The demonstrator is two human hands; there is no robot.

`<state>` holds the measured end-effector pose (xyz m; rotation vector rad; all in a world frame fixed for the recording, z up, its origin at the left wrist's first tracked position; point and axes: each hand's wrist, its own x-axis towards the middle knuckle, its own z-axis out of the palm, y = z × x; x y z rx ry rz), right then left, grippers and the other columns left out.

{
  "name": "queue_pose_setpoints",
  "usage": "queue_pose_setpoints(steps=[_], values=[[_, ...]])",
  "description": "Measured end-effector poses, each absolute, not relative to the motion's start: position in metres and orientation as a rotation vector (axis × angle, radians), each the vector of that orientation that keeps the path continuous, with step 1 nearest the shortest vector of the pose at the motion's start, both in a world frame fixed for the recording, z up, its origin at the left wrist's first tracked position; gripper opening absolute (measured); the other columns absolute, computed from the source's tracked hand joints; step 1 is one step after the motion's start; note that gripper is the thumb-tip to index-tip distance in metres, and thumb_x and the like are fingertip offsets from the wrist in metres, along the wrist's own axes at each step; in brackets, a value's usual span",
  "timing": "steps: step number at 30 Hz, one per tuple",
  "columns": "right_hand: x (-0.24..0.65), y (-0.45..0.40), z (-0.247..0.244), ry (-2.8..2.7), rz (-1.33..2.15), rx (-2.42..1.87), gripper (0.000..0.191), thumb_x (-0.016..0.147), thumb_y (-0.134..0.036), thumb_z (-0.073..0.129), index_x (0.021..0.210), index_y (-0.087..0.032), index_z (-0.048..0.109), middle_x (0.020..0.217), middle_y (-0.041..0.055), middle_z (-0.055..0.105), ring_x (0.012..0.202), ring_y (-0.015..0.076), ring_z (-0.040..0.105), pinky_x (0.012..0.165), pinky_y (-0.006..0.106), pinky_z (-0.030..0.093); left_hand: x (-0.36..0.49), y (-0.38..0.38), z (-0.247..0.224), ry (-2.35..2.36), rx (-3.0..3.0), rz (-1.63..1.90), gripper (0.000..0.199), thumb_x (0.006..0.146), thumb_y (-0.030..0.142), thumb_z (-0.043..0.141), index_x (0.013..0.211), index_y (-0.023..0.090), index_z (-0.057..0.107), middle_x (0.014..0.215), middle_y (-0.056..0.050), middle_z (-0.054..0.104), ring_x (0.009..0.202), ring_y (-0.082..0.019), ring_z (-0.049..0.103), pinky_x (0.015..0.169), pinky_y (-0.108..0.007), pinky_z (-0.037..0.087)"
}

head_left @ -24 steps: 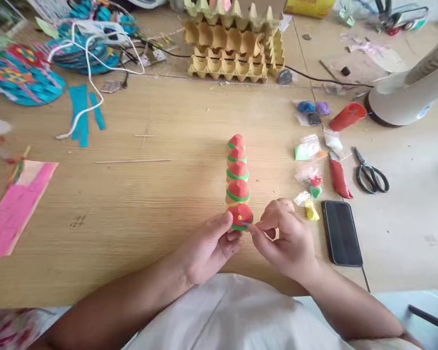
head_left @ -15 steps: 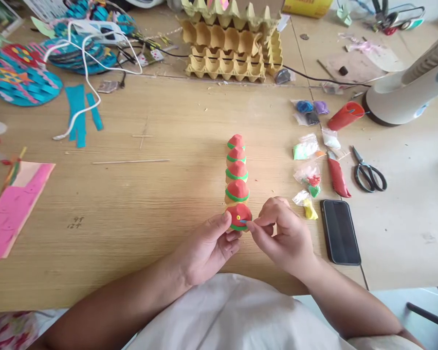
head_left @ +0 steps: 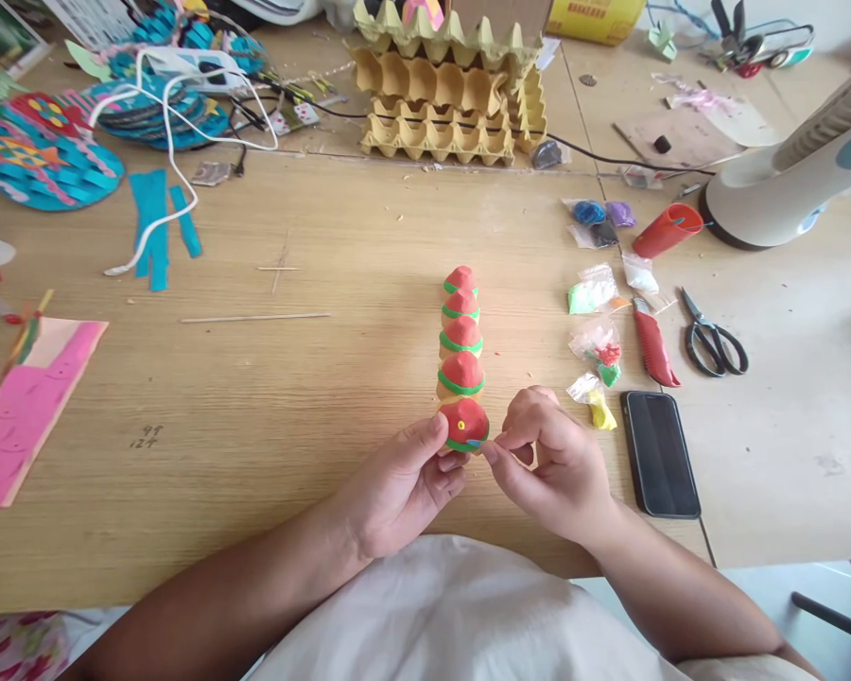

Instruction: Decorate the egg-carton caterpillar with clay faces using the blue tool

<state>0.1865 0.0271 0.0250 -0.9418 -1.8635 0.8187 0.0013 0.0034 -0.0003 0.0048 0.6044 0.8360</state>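
Observation:
A strip of egg-carton cups (head_left: 460,375) runs away from me, its humps coated in red clay with green clay bands. On the nearest hump's red face sits a small yellow ring (head_left: 460,426). My left hand (head_left: 401,482) grips this near end, thumb on its left side and fingers curled underneath. From the right, my right hand (head_left: 553,463) pinches a thin blue-tipped tool (head_left: 474,443), most of which my fingers hide. Its tip lies at the lower right of the red face, by the green band; whether it touches the clay I cannot tell.
To the right lie bagged clays (head_left: 596,288), a red-handled cutter (head_left: 654,348), scissors (head_left: 713,336) and a phone (head_left: 659,454). A red cup (head_left: 667,232) lies near a white device (head_left: 772,194). Egg cartons (head_left: 440,128) are stacked at the back; a thin stick (head_left: 255,318) lies left.
The blue tip has moved down and slightly right, from beside the yellow ring to the green band. My left hand holds the same place on the strip.

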Motion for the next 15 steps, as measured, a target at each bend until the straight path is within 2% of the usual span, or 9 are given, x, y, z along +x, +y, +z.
queue_pose_setpoints(steps=[15], values=[[0.1852, 0.0249, 0.0259, -1.824, 0.844, -0.99, 0.024, 0.086, -0.006, 0.066, 0.079, -0.023, 0.05, 0.059, -0.0078, 0.043, 0.059, 0.0116, 0.043, 0.068, 0.034, 0.036, 0.0016, 0.0029, 0.0012, 0.6, 0.028, 0.836, 0.028, 0.083, 0.042, 0.081, 0.089, 0.016, 0.072, 0.084, 0.001, 0.052, 0.067, -0.005, 0.044, 0.057, -0.014, 0.043]])
